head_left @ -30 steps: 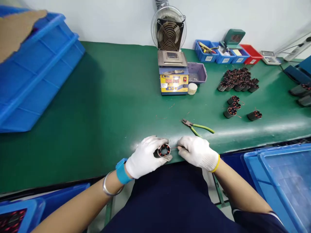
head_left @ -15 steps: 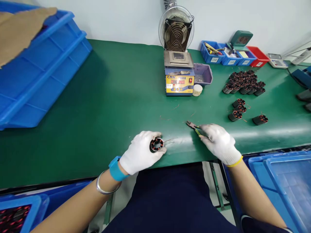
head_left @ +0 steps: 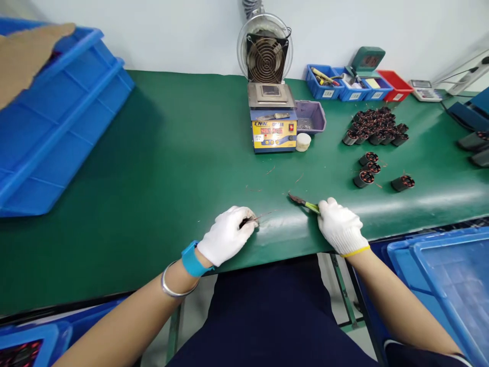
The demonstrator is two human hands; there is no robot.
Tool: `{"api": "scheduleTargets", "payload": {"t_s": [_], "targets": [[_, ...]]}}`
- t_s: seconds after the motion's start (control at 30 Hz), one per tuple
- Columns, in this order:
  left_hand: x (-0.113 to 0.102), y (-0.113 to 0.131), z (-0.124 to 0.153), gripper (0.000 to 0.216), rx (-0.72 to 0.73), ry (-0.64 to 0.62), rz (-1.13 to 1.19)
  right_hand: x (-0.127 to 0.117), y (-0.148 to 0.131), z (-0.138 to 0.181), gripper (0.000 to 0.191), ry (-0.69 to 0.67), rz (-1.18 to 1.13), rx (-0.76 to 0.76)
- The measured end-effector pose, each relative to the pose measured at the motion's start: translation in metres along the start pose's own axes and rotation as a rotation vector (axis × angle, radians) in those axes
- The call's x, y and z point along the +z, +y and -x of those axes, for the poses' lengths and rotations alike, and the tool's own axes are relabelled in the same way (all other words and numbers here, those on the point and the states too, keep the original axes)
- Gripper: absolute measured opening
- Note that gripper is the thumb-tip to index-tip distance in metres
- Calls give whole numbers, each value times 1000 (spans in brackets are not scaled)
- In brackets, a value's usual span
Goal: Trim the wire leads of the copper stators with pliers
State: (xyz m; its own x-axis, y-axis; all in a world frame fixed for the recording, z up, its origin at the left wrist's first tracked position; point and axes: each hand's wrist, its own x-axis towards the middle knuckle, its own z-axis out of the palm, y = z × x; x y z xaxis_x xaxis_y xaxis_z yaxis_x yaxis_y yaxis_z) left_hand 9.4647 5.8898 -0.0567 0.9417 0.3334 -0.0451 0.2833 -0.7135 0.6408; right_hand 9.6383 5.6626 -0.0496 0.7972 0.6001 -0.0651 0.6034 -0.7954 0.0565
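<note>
My left hand point(head_left: 228, 235), in a white glove, is closed around a wound motor stator point(head_left: 245, 222) near the bench's front edge. Glove and fingers hide most of that stator, and thin copper wires stick out from it to the right. To the right, my right hand point(head_left: 340, 227), also gloved, grips the green handles of a pair of cutting pliers point(head_left: 301, 201). The jaws point up and left, apart from the stator, and look closed. Short wire scraps point(head_left: 254, 189) lie on the green bench mat point(head_left: 183, 153) beyond both hands.
A soldering pot unit point(head_left: 274, 133) with a fan point(head_left: 266, 58) stands at the back, beside a purple tray point(head_left: 323, 118). Several stators point(head_left: 376, 125) cluster at right. Small bins point(head_left: 324, 92) line the wall. Large blue crates point(head_left: 69, 117) rise at left; another blue crate point(head_left: 451, 275) sits lower right.
My left hand has turned the stator, so its open end no longer faces the camera. The pliers' jaws have come together, with my right fingers closed tighter on the handles. The view has shifted slightly.
</note>
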Motion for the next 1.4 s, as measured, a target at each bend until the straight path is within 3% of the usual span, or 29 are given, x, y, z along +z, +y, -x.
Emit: {"api": "scheduleTargets", "payload": {"t_s": [0.13,0.3,0.37,0.53,0.7,0.8,0.87,1.0,1.07,1.23,1.4], "targets": [[4,-1,-4,26,-14,28,76,14,26,3,51,45,-430,-153],[6,-1,-6,30,-3,43,101,18,30,2,61,130,-387,-372],[6,0,-6,29,-11,52,106,15,24,-3,59,127,-483,-381],[6,0,-6,27,-8,61,88,6,15,-7,62,-271,-1090,-377],[6,-4,-8,25,19,46,36,8,-10,11,68,-527,-1443,-514],[7,-4,-8,24,35,66,43,5,-22,27,62,-675,-1522,-451],[8,-4,-8,25,24,78,49,-8,-20,39,54,-566,-1423,-451],[9,-5,-9,23,37,112,62,-39,-3,62,50,92,-707,-485],[9,-5,-10,23,41,119,62,-39,-2,64,49,227,-500,-477],[9,-7,-10,26,10,102,61,-1,-16,33,37,41,-726,-376],[10,-6,-11,26,8,100,84,12,-23,6,50,-162,-1012,-499]]}}
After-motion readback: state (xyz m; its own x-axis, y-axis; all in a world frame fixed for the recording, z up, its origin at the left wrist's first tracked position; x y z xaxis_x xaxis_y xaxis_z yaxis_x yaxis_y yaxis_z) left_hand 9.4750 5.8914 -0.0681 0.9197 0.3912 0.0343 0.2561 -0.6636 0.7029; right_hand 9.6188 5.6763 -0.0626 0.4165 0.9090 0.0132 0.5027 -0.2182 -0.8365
